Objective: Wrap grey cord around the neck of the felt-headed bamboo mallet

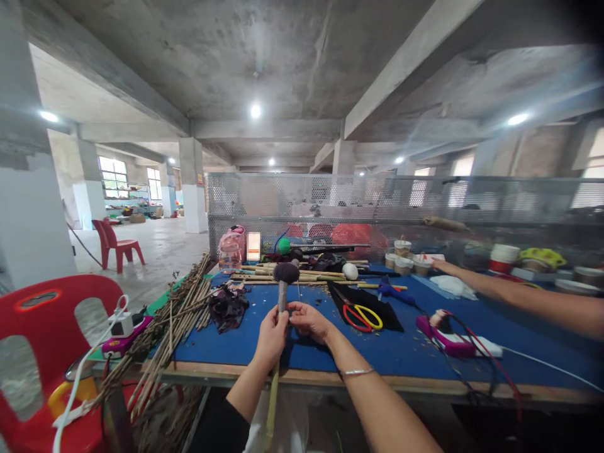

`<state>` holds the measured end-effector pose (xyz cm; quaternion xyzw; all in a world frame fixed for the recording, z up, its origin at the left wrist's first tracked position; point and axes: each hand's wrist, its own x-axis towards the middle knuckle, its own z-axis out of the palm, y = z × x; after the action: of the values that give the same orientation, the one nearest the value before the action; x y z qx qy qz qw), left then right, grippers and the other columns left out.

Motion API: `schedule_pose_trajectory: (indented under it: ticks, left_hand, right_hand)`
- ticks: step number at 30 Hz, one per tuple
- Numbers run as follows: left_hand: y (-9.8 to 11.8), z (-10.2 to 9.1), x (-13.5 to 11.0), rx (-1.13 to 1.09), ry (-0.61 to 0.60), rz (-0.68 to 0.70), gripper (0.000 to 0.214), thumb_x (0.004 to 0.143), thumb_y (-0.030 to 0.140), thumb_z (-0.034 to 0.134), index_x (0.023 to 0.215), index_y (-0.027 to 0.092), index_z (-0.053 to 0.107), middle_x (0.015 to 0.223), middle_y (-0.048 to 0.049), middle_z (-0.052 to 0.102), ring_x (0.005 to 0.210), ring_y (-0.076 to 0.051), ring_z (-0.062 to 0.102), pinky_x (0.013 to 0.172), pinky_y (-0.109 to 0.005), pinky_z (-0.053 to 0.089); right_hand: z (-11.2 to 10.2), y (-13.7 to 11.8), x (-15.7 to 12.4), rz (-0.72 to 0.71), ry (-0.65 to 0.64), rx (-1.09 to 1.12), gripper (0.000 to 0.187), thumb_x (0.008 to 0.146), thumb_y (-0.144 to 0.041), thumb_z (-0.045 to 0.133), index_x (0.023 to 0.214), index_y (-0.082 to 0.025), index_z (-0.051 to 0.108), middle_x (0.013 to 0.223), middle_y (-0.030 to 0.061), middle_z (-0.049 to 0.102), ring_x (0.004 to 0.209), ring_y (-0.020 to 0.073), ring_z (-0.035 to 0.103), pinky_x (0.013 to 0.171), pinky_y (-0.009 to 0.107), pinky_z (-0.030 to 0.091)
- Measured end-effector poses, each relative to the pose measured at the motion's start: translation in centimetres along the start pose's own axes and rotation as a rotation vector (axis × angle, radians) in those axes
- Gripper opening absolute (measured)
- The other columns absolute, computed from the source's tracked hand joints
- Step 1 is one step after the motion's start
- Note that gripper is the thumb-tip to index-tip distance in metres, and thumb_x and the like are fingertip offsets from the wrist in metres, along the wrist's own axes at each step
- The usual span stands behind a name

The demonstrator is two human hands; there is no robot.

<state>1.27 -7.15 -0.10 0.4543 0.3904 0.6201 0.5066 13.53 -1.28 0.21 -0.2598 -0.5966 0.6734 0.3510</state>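
Note:
In front of me my left hand (272,335) is closed around a bamboo stick (272,409), held nearly upright over the table's front edge. Its upper part is wrapped in grey material (282,296), and a dark round head (286,272) tops it. Beside the stick, my right hand (309,322) has its fingers curled and pinched close to the wrapped part; what is between them is too small to make out. To the right, scissors (363,316) with red and yellow handles lie on black cloth (391,314). Crumpled dark fabric (228,308) lies to the left.
Dry stalks (184,314) cover the table's left side. A blue glue gun (396,292) and a purple power strip (446,336) with cables lie right. Another person's arm (509,294) reaches in from the right. A perforated metal screen (283,201) stands behind; a red chair (61,333) is left.

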Motion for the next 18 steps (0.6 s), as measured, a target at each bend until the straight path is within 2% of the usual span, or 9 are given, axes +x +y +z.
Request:
schedule_pose_trajectory:
  ticks: [2,5,8,11,14,16,18]
  left_hand:
    - [0.3,-0.1,-0.2,-0.045,0.004,0.012,0.034,0.070,0.048,0.055,0.081,0.017,0.048,0.045,0.0117,0.029,0.031,-0.002,0.022,0.030,-0.015,0.016]
    - [0.7,-0.4,-0.8,-0.060,-0.034,-0.009,0.034,0.070,0.051,0.053,0.070,0.019,0.042,0.046,0.0100,0.035,0.031,-0.002,0.025,0.029,-0.015,0.017]
    - [1.1,-1.0,-1.6,-0.066,-0.078,-0.010,0.034,0.072,0.051,0.051,0.069,0.020,0.037,0.048,0.0095,0.038,0.031,-0.002,0.024,0.028,-0.014,0.016]
    - [1.7,-2.0,-2.3,-0.095,-0.057,-0.015,0.035,0.072,0.052,0.051,0.071,0.021,0.035,0.047,0.0111,0.034,0.031,-0.002,0.022,0.028,-0.013,0.013]
    - [2.0,-2.9,-2.5,-0.085,-0.042,-0.042,0.037,0.071,0.056,0.051,0.075,0.022,0.034,0.047,0.0121,0.029,0.031,-0.002,0.020,0.028,-0.013,0.011]
    - [2.0,-3.4,-2.5,-0.062,-0.048,-0.063,0.039,0.070,0.057,0.051,0.076,0.022,0.035,0.047,0.0122,0.028,0.031,-0.002,0.020,0.029,-0.013,0.011]
    - [1.9,-3.6,-2.5,-0.046,-0.053,-0.058,0.039,0.070,0.057,0.051,0.077,0.022,0.036,0.047,0.0122,0.027,0.032,-0.002,0.019,0.029,-0.013,0.011]
  right_hand:
    - [-0.1,0.3,0.2,-0.032,0.052,-0.016,0.034,0.051,-0.022,0.072,0.079,-0.017,0.054,0.046,-0.0116,0.037,0.034,0.0020,0.025,0.036,0.017,0.019]
    - [-0.5,0.8,0.7,-0.120,0.193,-0.141,0.020,0.053,-0.021,0.066,0.067,-0.016,0.052,0.048,-0.0088,0.043,0.037,0.0038,0.032,0.040,0.019,0.027]
    - [-0.8,1.0,1.2,-0.225,0.336,-0.396,0.012,0.057,-0.021,0.060,0.065,-0.015,0.054,0.051,-0.0056,0.047,0.044,0.0070,0.039,0.046,0.021,0.032]
    - [-0.8,0.6,1.7,-0.305,0.431,-0.697,0.009,0.063,-0.021,0.054,0.069,-0.015,0.058,0.052,-0.0035,0.049,0.050,0.0105,0.044,0.052,0.023,0.036]
    - [-1.0,-0.1,2.3,-0.297,0.401,-0.917,0.018,0.063,-0.015,0.049,0.075,-0.015,0.062,0.067,0.0021,0.061,0.066,0.0153,0.054,0.065,0.027,0.041]
    - [-1.3,-0.5,2.7,-0.282,0.329,-0.984,0.037,0.056,-0.006,0.047,0.088,-0.015,0.063,0.088,0.0058,0.064,0.083,0.0180,0.056,0.077,0.028,0.040]
    - [-1.9,-1.0,3.1,-0.285,0.306,-0.997,0.058,0.049,0.000,0.044,0.103,-0.015,0.058,0.105,0.0079,0.060,0.096,0.0188,0.054,0.085,0.028,0.038]
